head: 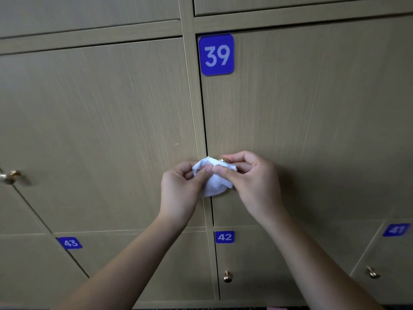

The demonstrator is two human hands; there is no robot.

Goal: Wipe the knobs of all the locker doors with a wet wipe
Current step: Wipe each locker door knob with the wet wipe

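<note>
Both hands at door 39 [216, 55]. Left hand [181, 191] and right hand [252, 177] pinching wet wipe [213, 181], bunched against gold knob [224, 160], probably to wrap it all round.

Your left hand [182, 189] and right hand [252, 180] meet at the left edge of the locker door [312, 121] marked 39 [216, 55], both pinching a crumpled white wet wipe [213, 179]. Your right fingers curl over the wipe against that door's gold knob [224, 160], which peeks out just above the cloth. Below, the doors marked 42 [224, 237] and 41 [396, 229] each carry a gold knob, and another knob [10, 176] sits far left.
</note>
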